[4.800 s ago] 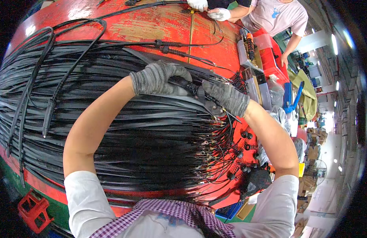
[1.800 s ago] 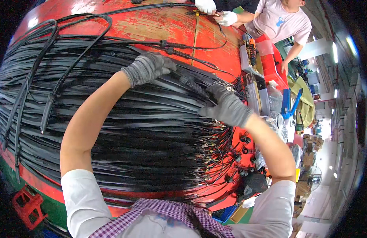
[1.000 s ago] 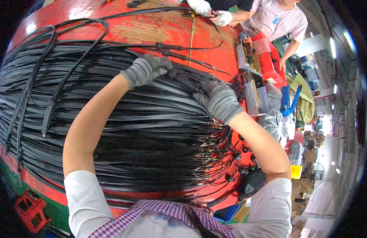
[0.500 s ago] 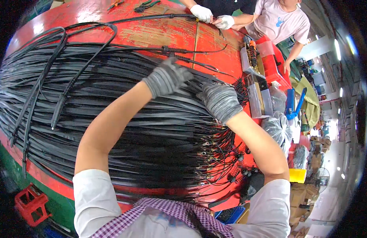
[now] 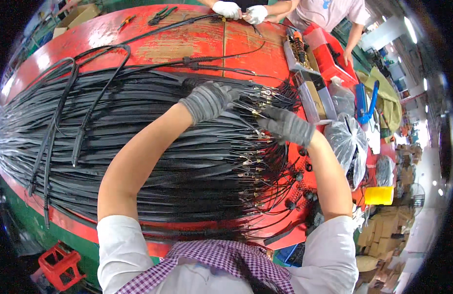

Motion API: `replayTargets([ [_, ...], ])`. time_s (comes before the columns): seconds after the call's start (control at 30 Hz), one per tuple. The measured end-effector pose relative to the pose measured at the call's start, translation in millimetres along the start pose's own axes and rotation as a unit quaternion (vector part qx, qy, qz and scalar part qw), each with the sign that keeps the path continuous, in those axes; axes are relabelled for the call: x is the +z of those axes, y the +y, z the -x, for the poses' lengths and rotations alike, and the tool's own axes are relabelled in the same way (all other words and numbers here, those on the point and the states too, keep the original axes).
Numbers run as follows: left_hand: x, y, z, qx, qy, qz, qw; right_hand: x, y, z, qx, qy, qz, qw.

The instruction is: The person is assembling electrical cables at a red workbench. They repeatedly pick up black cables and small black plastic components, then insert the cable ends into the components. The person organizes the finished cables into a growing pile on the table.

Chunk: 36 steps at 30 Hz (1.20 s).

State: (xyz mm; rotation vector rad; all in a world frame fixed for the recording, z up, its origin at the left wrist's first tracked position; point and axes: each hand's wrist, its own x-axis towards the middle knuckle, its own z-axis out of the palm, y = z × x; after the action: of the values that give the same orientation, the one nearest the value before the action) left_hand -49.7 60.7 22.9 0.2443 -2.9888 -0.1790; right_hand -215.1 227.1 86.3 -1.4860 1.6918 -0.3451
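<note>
A thick bundle of black cables [image 5: 177, 142] lies across the red table, with bare metal terminals [image 5: 248, 161] and thin wires at its right end. My left hand [image 5: 209, 102], in a grey striped glove, is closed over black cable near the far side of the bundle; the undersides of its fingers are hidden. One cable end runs from beside it toward my right hand [image 5: 288, 126]. That hand, gloved alike, has its fingers stretched apart over the terminals, with its fingertips by a metal cable end.
Across the table, a co-worker's white-gloved hands [image 5: 241, 12] hold a cable. Pliers [image 5: 162, 15] lie at the far edge. Clear bins [image 5: 307, 100], a red bin [image 5: 329, 61] and plastic bags [image 5: 346, 147] stand at right. A red stool [image 5: 61, 267] is at lower left.
My right hand has moved right and toward me, off the cables, and its fingers have spread. My left hand has shifted slightly nearer. The view has tilted a little.
</note>
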Motion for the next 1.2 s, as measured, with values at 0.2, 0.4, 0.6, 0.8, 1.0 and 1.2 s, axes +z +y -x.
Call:
replayTargets([
  [0.2,9,29,-13,0.053,0.003,0.064,0.996,26,64,62,-0.052,0.275,0.198,0.939],
  [0.4,2,32,-23,0.028,-0.130,0.168,0.977,22,60,69,0.010,0.399,0.422,0.814],
  [0.6,6,24,-33,0.012,-0.098,0.192,0.976,40,83,55,0.117,0.401,0.390,0.821],
  [0.8,10,17,-46,-0.030,-0.087,0.287,0.953,94,77,33,-0.115,0.519,-0.061,0.845],
  [1.0,-2,18,-50,-0.019,-0.089,0.300,0.949,95,49,-39,-0.094,0.391,-0.629,0.665],
  [1.2,-11,0,-55,0.008,-0.163,0.341,0.926,99,42,-49,-0.093,0.451,-0.607,0.647],
])
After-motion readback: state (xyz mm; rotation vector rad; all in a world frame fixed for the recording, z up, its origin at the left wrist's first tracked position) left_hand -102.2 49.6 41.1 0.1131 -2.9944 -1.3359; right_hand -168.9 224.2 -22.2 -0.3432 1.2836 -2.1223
